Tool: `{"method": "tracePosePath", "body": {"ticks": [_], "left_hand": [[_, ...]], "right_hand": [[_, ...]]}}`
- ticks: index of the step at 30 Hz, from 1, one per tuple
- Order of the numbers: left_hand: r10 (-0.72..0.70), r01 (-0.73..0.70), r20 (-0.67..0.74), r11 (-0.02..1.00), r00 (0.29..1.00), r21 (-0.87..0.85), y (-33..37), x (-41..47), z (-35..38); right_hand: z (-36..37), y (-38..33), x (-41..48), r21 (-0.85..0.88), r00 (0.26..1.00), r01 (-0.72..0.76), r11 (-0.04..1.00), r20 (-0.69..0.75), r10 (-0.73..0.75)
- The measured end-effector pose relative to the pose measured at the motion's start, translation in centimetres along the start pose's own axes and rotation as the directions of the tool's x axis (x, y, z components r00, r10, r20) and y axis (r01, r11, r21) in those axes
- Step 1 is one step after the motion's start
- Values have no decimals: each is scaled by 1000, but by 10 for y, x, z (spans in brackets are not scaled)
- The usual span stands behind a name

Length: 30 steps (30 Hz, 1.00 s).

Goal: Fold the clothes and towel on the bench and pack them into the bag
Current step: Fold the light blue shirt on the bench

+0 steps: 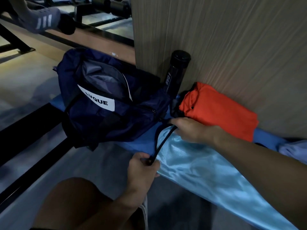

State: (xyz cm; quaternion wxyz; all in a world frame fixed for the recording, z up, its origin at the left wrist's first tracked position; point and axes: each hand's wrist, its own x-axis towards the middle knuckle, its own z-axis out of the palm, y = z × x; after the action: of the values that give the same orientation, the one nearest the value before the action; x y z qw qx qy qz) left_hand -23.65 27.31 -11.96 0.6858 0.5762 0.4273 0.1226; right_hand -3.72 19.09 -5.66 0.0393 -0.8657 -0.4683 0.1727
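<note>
Navy bag (106, 113) lying unzipped on bench (142, 141). Right of bag: folded orange garment (221, 110), with bottle (176, 72) leaning between them. In front of bag: left hand (142, 170) pinching bag's cord (163, 143). At bag's right corner: right hand (191, 130), fingers curled over cord and blue cloth (207, 171); grasp cannot be told.

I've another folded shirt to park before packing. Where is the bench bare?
Bare bench shows between the navy bag and the light blue garment, and in a narrow strip right of the orange garment. The corner by the black bottle is crowded; there the left hand and right hand hold a dark cord.
</note>
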Motion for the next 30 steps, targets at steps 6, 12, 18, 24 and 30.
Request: {"method": "tracePosePath", "body": {"ticks": [6, 12, 18, 24, 30], "left_hand": [[36, -36, 48, 999, 998, -9, 7, -8, -1], [419, -436, 157, 895, 894, 96, 15, -36, 8], [689, -787, 425, 608, 587, 101, 7, -60, 41], [626, -879, 719, 475, 301, -46, 1, -87, 78], [476, -948, 848, -83, 233, 308, -6, -46, 114]], "right_hand": [[-11, -4, -2, 42, 1000, -8, 999, -28, 10], [-39, -1, -31, 62, 990, 48, 997, -137, -39], [-51, 39, -103, 42, 962, 87, 995, -263, -73], [-3, 90, -168, 144, 913, 8, 989, -406, 52], [50, 120, -198, -16, 910, -154, 988, -392, 135]]}}
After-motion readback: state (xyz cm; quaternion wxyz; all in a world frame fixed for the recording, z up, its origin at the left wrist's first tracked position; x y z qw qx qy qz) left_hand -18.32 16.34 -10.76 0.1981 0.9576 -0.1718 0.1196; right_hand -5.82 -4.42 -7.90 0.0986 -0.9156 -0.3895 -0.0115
